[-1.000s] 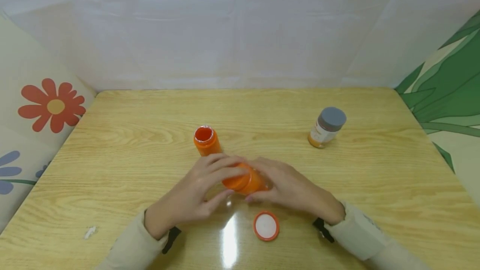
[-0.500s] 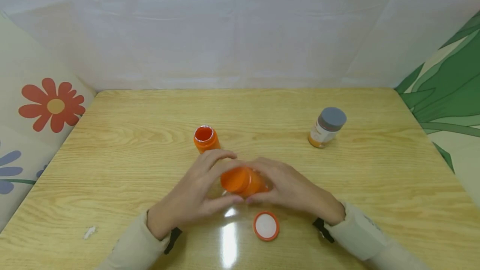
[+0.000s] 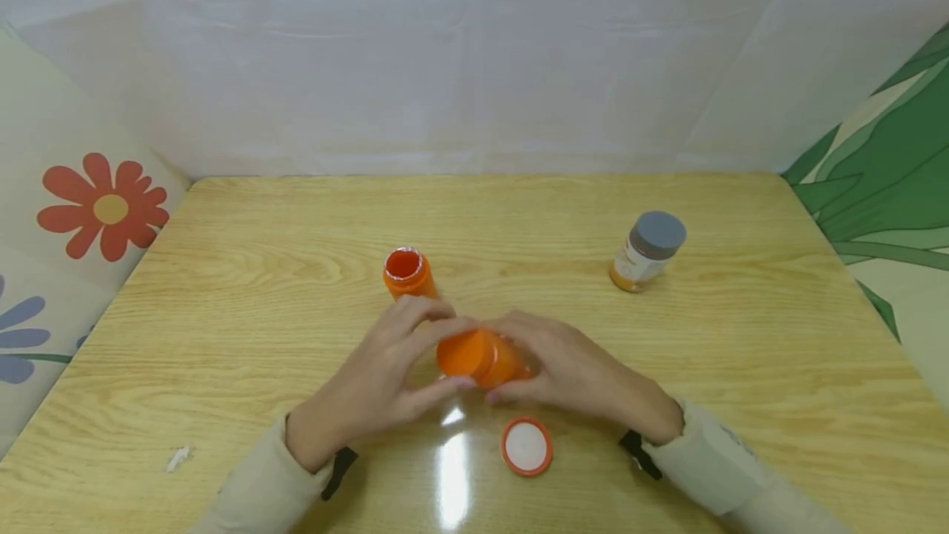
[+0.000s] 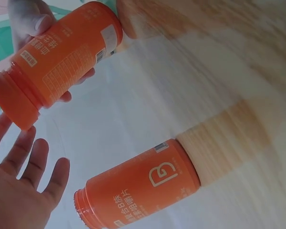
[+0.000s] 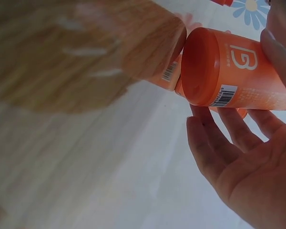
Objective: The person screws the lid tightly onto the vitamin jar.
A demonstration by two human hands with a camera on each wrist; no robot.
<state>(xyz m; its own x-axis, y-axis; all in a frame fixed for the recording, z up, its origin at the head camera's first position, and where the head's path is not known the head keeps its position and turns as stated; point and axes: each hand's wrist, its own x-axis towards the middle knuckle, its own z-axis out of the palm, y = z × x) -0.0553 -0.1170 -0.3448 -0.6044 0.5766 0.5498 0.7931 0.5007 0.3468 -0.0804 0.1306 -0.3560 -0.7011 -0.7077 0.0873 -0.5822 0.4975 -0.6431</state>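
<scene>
My right hand (image 3: 567, 365) grips the body of an orange bottle (image 4: 69, 52), which lies tilted with its capped end toward my left hand (image 3: 385, 365). The left thumb and forefinger pinch the sides of its orange cap (image 3: 461, 355), while the other left fingers spread away from it. Printed lettering and a barcode show on the bottle in the left wrist view; the right wrist view shows its base end. Just beyond the left hand a second orange bottle (image 3: 408, 277) stands upright without a cap, its mouth facing up. Its lower part is hidden by that hand in the head view.
A loose orange-rimmed lid (image 3: 526, 446) lies with its white inside up, near the front of the wooden table (image 3: 259, 270). At the back right stands a jar (image 3: 647, 251) with a grey lid. A small white scrap (image 3: 178, 459) is at the front left.
The left fingers, earlier laid across the cap, have lifted and drawn back, with thumb and forefinger now at its sides. The right hand and its bottle have stayed nearly still.
</scene>
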